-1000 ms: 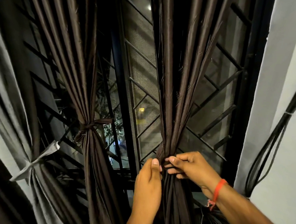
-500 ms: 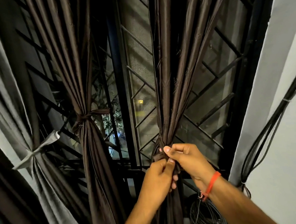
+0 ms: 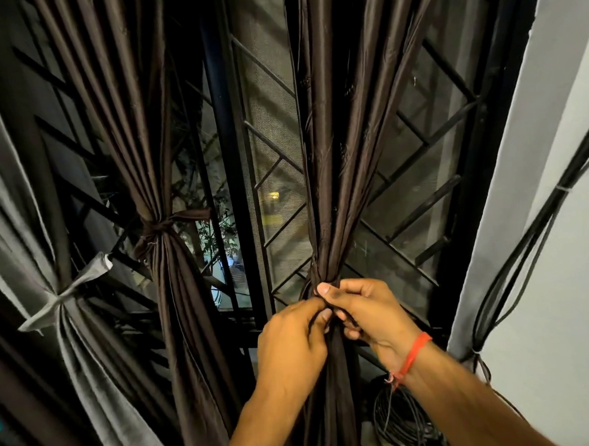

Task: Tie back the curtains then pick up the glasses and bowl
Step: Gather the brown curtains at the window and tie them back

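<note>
Both hands work at the waist of the right curtain (image 3: 331,173), where its folds are gathered into a tight bunch in front of the window grille (image 3: 415,141). The left hand (image 3: 292,345) has its fingers (image 3: 320,318) curled and pinching a dark strip at the bunch; the right hand (image 3: 369,312) is curled round the same spot, thumb on top, pinching the tie (the strip itself is mostly hidden between the two hands, so how far the knot has got is unclear).

To do this well, I would keep the bunch squeezed with one hand while the other draws the loose end through, then pull both ends apart level so the knot seats snugly and does not slide down.

The fabric is dark brown, glossy and slippery-looking, falling in long narrow pleats. The middle curtain (image 3: 167,291) already wears a knotted brown band; the grey curtain (image 3: 70,337) on the left looks matte and is tied with a pale one. A coil of black cable (image 3: 402,418) lies below. No glasses or bowl are in view
</note>
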